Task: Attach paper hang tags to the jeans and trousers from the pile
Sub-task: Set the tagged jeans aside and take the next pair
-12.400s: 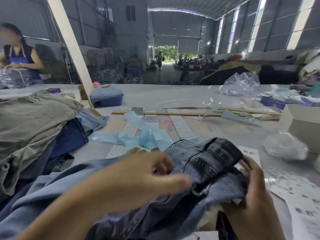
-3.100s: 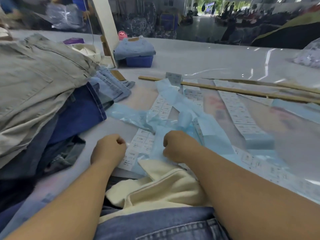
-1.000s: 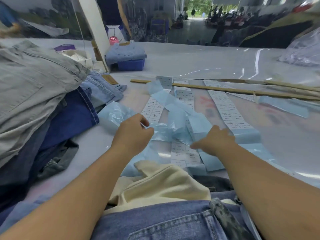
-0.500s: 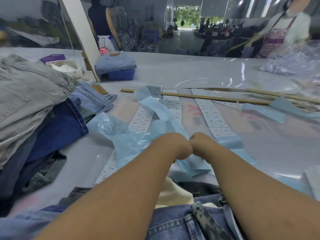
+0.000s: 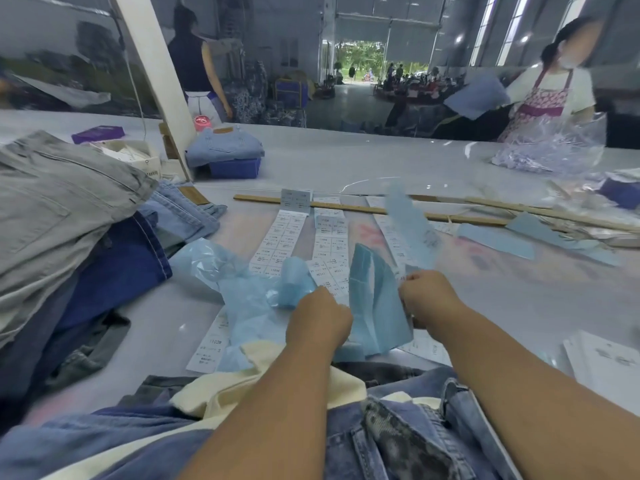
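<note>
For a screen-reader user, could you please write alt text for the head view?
Both hands, left and right, pinch blue backing paper above strips of white labels on a grey table. Jeans lie in front, and a pile sits to the left.

I'm looking across a pale, glossy worktop (image 5: pixel 346 161) into a big warehouse hall w/ grey metal walls. A white post (image 5: pixel 152 74) leans up from the worktop's left side. Far end: an open doorway (image 5: pixel 363 64) w/ daylight and green trees beyond. Tall windows (image 5: pixel 498 26) on the right wall let in light. Grey floor (image 5: pixel 349 102) runs to the doorway. Two people stand behind the worktop, one left (image 5: pixel 197 60), one right in an apron (image 5: pixel 550 84).
</note>
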### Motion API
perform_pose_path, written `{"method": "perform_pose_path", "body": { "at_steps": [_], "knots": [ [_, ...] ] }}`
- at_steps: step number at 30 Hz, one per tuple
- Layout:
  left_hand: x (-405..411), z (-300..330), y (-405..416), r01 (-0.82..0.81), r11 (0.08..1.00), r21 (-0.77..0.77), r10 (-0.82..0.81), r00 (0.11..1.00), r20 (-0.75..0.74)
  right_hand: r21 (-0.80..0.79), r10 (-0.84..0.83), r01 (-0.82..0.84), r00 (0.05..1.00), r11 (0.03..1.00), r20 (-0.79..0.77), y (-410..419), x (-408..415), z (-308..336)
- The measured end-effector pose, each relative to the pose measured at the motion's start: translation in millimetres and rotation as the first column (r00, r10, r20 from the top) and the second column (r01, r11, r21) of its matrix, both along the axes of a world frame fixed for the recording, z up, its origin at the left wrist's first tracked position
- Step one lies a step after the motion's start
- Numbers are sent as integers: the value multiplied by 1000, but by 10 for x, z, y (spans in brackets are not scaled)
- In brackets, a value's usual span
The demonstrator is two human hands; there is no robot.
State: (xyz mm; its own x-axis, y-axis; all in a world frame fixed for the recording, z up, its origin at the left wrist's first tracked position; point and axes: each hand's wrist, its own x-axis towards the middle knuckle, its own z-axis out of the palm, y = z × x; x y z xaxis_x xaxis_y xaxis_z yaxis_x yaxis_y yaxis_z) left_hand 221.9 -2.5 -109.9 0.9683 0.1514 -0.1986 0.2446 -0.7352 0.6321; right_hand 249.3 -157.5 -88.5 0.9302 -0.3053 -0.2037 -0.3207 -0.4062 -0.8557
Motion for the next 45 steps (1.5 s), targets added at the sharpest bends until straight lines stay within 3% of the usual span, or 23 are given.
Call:
{"method": "perform_pose_path", "body": {
  "at_steps": [4,8,11,14,21,24,28,32,45],
  "knots": [
    [57,0,-112,71,982,-174,-53,993,102,231,124,-89,982,969,-141,-37,-24,-191],
    [108,-50,-184,147,981,-125,-119,971,208,175,265,-240,954,955,-138,46,42,-222],
    [159,-102,-149,164,981,-103,-146,975,168,186,344,-315,926,931,-154,86,74,-259],
    [163,-163,-111,161,984,-83,-153,984,92,245,356,-313,922,918,-153,62,99,-314],
    [139,-175,-110,215,976,-30,-212,975,73,414,270,-220,961,883,-65,43,153,-328],
    [169,-189,-101,180,983,-23,-177,979,99,379,240,-203,969,903,-52,38,163,-323],
    [222,-165,-60,1,1000,14,-5,956,293,355,261,-230,964,906,-42,35,161,-327],
    [193,-136,-55,-25,994,102,-24,893,449,290,345,-326,938,900,-15,77,127,-304],
    [239,-170,-36,43,999,11,-44,899,436,90,442,-447,894,890,67,123,67,-236]
  ]
}}
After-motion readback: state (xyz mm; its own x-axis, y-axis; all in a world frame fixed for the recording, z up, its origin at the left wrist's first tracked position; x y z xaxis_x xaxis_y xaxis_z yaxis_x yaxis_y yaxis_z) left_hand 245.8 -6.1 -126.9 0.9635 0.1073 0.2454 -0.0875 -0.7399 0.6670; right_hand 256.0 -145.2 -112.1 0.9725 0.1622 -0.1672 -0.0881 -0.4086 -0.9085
